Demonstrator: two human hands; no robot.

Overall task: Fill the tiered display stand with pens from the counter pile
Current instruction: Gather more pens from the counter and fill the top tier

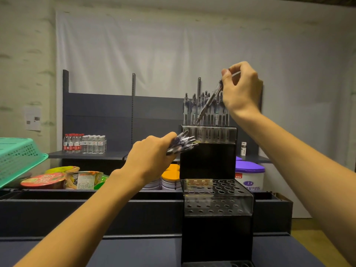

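My right hand (pixel 241 89) pinches one tilted pen (pixel 209 103) over the crowded top tier (pixel 209 132), where it may snag neighbours, while my left hand (pixel 152 151) clutches a loose bundle (pixel 182 143) that could slip.

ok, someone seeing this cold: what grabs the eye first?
The right hand, raised at upper right, pinches one pen slanting down toward the stand's pen-filled top tier. At centre, the left hand grips a pen bundle. Below, the lower tier shows empty holes.
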